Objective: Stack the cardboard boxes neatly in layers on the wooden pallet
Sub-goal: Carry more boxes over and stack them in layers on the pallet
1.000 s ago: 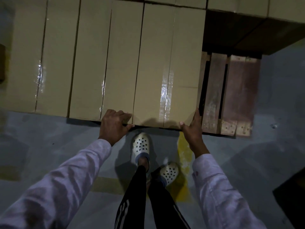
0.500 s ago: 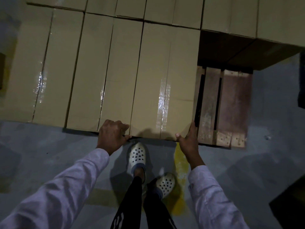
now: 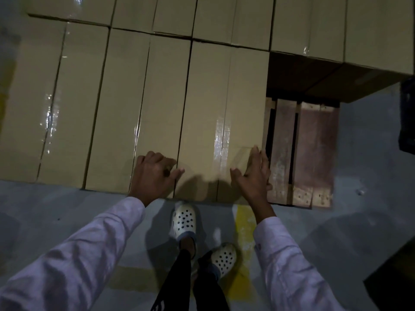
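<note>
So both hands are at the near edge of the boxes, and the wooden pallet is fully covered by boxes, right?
Not quite. In the head view the left hand and right hand are at the near edge of the cardboard boxes, but the wooden pallet is not fully covered: bare slats show at its near right corner.

Person wore pale lilac sleeves (image 3: 74,261), black trousers (image 3: 175,281) with white marking, and white perforated clogs (image 3: 184,221) at 6 o'clock.
</note>
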The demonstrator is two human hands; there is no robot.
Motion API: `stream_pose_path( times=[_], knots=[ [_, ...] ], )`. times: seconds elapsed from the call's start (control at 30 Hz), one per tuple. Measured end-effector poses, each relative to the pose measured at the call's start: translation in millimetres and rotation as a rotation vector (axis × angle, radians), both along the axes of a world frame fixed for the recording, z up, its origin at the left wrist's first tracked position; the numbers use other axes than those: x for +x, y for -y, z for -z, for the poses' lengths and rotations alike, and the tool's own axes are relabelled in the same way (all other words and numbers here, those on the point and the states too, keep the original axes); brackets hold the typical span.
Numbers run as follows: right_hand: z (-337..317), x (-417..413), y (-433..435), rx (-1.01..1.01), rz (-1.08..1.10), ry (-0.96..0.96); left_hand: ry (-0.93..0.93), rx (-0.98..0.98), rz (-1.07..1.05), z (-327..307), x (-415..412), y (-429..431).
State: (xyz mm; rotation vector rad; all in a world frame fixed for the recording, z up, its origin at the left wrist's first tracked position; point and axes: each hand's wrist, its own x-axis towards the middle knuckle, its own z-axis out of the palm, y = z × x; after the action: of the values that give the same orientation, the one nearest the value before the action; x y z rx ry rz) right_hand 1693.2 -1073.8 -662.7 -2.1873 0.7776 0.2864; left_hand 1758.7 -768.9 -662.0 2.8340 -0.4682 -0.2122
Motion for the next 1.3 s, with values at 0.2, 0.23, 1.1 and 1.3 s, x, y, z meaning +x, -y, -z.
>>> stream_pose_path(
  times=[0.2,0.23,1.1,1.3],
  knots=[
    [-1,90,15,-0.131,-0.154,0.07,0.053,-0.069,0.055,11,96,29],
    [1,104,15,-0.143,-0.166,0.08,0.047,-0.061,0.073,12,113,36],
    [27,256,31,-0.285,-0.076,0.118,0.139,0.077,0.167,31,306,106],
    [37,328,75,-0.296,-0.203,0.145,-0.034,0.08,0.184,20,357,109]
  ],
)
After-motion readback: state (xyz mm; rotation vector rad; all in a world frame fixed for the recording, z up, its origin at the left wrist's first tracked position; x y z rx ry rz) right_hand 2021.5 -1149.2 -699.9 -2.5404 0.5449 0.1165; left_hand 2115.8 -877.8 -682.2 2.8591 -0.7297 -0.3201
